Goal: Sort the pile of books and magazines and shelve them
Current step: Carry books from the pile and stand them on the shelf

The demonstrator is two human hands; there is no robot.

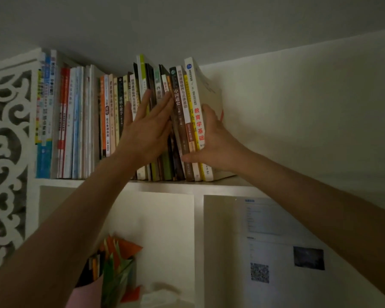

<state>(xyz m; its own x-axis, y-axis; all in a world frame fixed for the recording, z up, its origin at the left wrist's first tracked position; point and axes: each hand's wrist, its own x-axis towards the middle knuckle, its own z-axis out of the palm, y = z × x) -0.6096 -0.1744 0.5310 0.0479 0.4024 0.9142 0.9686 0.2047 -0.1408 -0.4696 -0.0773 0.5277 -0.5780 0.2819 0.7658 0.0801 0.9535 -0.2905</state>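
Observation:
A row of upright books stands on the top shelf (227, 182) of a white bookcase. My left hand (146, 130) lies flat with fingers spread against the spines in the middle of the row. My right hand (211, 141) wraps around the right end of the row, thumb across the spines near the bottom, fingers behind the outer cover of the white book with red lettering (198, 103). A dark brown book (177, 107) stands between my two hands. The books at the right end lean slightly left at the top.
Taller blue, white and red books (60, 121) fill the shelf's left end beside a carved white lattice panel (7, 152). The shelf right of the white book is bare. Below are a pot of coloured paper shapes (118, 258) and a printed sheet (276, 236) with a QR code.

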